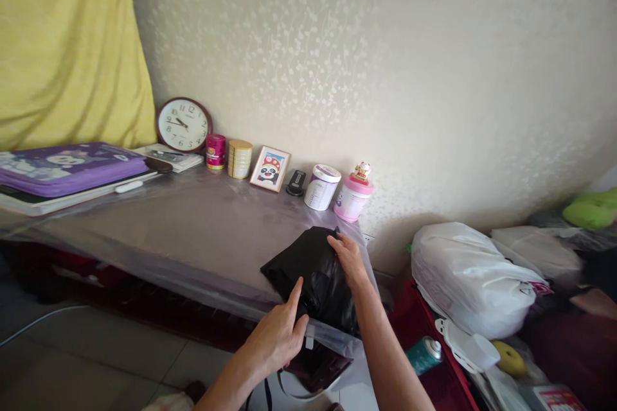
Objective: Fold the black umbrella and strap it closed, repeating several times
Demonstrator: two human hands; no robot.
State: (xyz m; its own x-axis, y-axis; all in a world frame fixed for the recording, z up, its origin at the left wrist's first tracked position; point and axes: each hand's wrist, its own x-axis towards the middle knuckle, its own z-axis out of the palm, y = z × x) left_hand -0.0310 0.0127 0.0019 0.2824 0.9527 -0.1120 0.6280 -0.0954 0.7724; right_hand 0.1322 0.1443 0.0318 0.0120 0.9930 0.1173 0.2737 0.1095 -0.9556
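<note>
Right now, from where I stand, the black bag [315,257] sits at the near right corner of the desk [193,225], with both hands at it. The right hand [349,259] has its fingers against the bag's upper edge; whether that grip is closed on it, I can't tell. The left hand [277,338] is at the near side, forefinger and thumb spread apart; its other fingers are mostly out of sight, so I can't say whether that grip holds anything. I'd judge the step in hand to be handling the bag, and the next move calls for steady support at the desk's edge, clear of the pink tub [353,200] behind.
</note>
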